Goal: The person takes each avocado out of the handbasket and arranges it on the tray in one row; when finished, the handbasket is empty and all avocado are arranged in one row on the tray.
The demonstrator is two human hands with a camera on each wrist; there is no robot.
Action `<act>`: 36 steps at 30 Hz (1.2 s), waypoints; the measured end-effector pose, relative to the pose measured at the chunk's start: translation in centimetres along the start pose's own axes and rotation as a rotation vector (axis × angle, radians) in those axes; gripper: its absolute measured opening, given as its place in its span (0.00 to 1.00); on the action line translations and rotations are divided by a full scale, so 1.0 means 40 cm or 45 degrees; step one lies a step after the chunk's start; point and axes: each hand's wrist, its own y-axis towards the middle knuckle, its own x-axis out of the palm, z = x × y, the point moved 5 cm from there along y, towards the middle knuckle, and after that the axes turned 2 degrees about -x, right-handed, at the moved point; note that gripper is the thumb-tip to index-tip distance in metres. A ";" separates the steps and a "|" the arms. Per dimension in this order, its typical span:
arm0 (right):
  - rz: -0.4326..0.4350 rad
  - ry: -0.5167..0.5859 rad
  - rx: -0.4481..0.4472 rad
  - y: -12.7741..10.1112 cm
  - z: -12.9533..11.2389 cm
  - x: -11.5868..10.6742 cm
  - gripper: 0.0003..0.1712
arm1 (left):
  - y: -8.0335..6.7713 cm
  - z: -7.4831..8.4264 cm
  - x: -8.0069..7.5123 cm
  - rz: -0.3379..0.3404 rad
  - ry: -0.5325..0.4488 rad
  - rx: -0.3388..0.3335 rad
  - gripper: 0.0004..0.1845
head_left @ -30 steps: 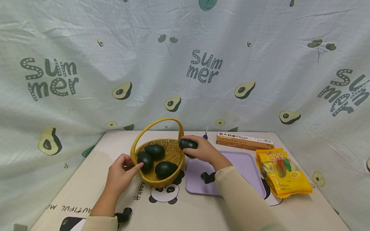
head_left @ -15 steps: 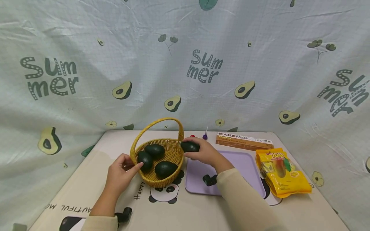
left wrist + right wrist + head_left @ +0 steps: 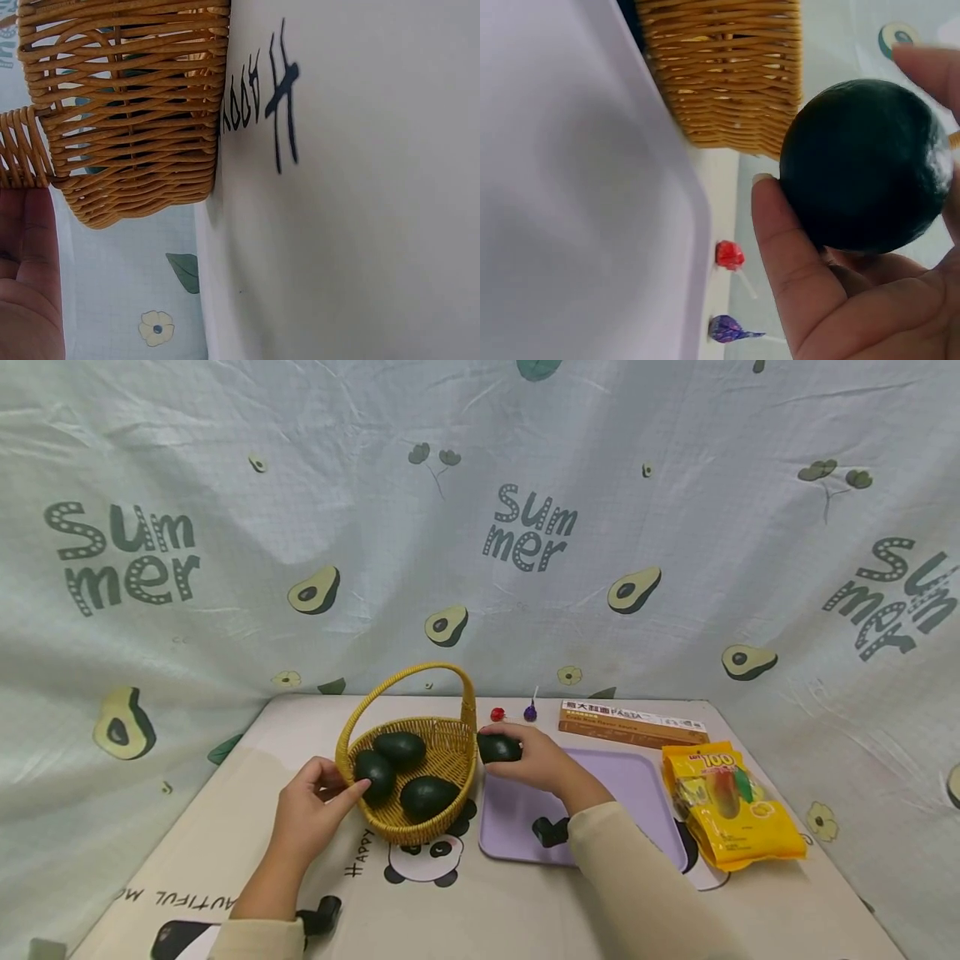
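The right hand [image 3: 534, 760] pinches a dark green avocado [image 3: 498, 748] between thumb and fingers, just right of the wicker basket [image 3: 442, 752] and above the far left corner of the lilac tray [image 3: 637, 785]; whether fruit and rim touch cannot be told. In the head view the avocado's long axis runs left to right, roughly level, its free end towards the basket and its other end inside the hand. The right wrist view shows it nearly end-on, so it looks round [image 3: 866, 165], with one finger [image 3: 787, 247] curled against its near side and another fingertip at the top edge of the picture.

The left hand [image 3: 311, 806] rests at the basket's near left rim, fingers partly curled, a fingertip touching the rim beside an avocado in the basket [image 3: 373, 775]; whether it clamps the rim cannot be told. Two more avocados [image 3: 400, 747] lie in the basket, long axes roughly left to right.

Only the head view shows the basket's contents, the arched handle [image 3: 420, 672], the pasta box [image 3: 632, 724] and the yellow snack bag [image 3: 731, 806]; the left wrist view shows only the woven wall [image 3: 127, 112], printed lettering on the mat [image 3: 277, 97] and the edge of the palm; the right wrist view shows the red lollipop [image 3: 730, 256] and purple lollipop [image 3: 726, 328] lying beyond the tray's far edge, tiny specks in the head view.
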 end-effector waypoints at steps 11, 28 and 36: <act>0.001 -0.044 0.067 -0.020 0.026 0.021 0.36 | 0.002 0.000 -0.001 0.004 0.003 0.010 0.17; -0.021 -0.083 0.062 -0.036 0.067 0.042 0.38 | 0.004 0.000 0.001 0.000 0.009 0.004 0.18; -0.049 -0.063 0.091 -0.044 0.079 0.058 0.39 | 0.003 -0.003 0.001 -0.005 0.010 0.010 0.18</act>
